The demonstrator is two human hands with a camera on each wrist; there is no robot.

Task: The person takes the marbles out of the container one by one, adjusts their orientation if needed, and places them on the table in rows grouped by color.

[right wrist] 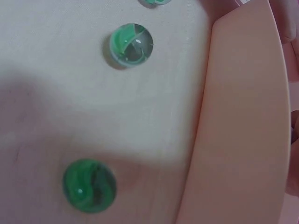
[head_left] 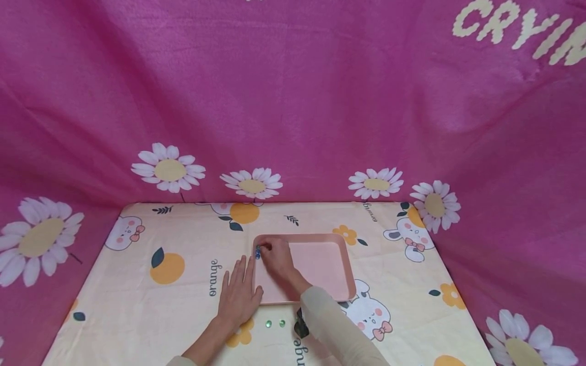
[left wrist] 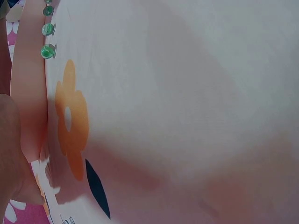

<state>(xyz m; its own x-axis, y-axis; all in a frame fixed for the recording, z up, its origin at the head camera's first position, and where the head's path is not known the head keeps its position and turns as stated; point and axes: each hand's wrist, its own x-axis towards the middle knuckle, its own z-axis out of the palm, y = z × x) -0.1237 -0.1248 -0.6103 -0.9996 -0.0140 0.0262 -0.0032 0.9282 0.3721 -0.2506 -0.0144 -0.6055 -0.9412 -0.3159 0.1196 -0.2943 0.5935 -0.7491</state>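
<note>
A shallow pink tray (head_left: 320, 237) lies on the patterned tablecloth. Inside its far left corner, blue marbles (head_left: 258, 253) sit close together against the left wall. My right hand (head_left: 276, 257) reaches into that corner with curled fingers and pinches a blue marble, mostly hidden by the fingertips. Along the tray's left wall rests my left hand (head_left: 239, 295), palm down, fingers straight, its thumb at the near left corner. Several green-swirled marbles (left wrist: 47, 51) stand in a row on the cloth beside the tray's near wall; one green marble (right wrist: 88, 185) shows large in the right wrist view.
The cloth (head_left: 178, 315) has printed oranges, flowers and rabbits. A black wrist camera (head_left: 300, 325) on the right arm hangs close by the green marbles. Behind the table rises a magenta curtain (head_left: 311, 117) with daisies. The tray's wall (right wrist: 243, 107) stands between marbles and right hand.
</note>
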